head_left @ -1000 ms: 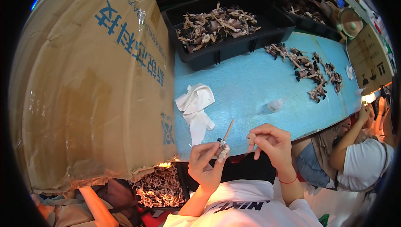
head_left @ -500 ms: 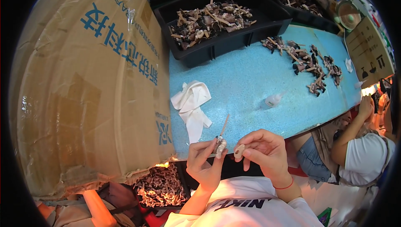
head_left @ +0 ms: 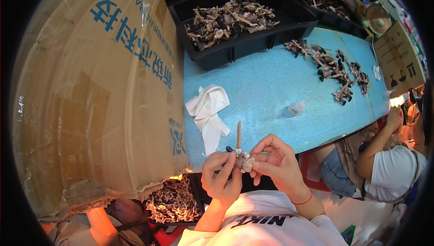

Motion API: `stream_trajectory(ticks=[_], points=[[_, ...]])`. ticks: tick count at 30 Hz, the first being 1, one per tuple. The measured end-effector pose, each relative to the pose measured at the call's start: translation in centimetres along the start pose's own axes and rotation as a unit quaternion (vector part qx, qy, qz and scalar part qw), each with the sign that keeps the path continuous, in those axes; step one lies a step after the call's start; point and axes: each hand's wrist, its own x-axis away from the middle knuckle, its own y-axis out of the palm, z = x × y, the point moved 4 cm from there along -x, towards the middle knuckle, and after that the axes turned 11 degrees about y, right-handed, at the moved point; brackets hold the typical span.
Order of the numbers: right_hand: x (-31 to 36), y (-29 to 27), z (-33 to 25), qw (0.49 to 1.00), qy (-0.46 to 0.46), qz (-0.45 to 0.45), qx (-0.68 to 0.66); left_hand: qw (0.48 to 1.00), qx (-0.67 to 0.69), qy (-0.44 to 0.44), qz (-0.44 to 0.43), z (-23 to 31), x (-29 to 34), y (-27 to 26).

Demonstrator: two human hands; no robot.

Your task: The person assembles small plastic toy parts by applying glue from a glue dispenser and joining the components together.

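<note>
Near the table's front edge, my left hand (head_left: pixel 221 178) pinches a small figurine (head_left: pixel 241 160) with a brownish body, pale lumpy parts and a dark knob on one side. A thin tan blade-like strip (head_left: pixel 239 134) points up from it. Right beside it, my right hand (head_left: pixel 279 168) is closed on a small pale piece (head_left: pixel 248 164), held against the figurine's right side. Fingers cover part of both, so I cannot tell whether they are joined.
A crumpled white cloth (head_left: pixel 209 110) and small squeeze bottle (head_left: pixel 297 107) rest on the blue table (head_left: pixel 257 92). Similar figurines (head_left: pixel 332 65) lie at right; a black tray (head_left: pixel 253 42) holds more. A large cardboard box (head_left: pixel 90 110) stands left. Another person (head_left: pixel 391 169) sits at right.
My right hand has brought the pale piece leftward from a gap onto the figurine. The figurine has turned in my left hand, and its strip now stands more upright.
</note>
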Motion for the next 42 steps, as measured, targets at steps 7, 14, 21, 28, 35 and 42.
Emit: stream_trajectory(ticks=[7,14,21,28,35,42], points=[[-0.6,-0.2,0.2,0.999,0.033,0.002,-0.024,0.999,-0.006,0.026,-0.021,0.0,-0.5,-0.3],[-0.4,0.1,0.2,0.999,0.037,0.007,-0.02,0.994,0.058,-0.065,-0.071,-0.1,-1.3,-0.1],[0.1,0.1,-0.4,0.999,0.015,-0.02,0.026,0.973,0.167,-0.117,-0.107,0.5,-3.0,-0.5],[0.5,-0.3,-1.0,0.996,0.021,-0.049,0.066,0.973,0.146,-0.099,-0.15,0.9,-3.1,-0.4],[0.3,-0.6,-2.7,0.992,0.031,-0.067,0.101,0.969,0.147,-0.082,-0.183,1.2,-3.7,0.0],[0.1,-0.5,-2.5,0.987,0.045,-0.086,0.127,0.97,0.104,-0.076,-0.207,1.8,-3.8,0.6]])
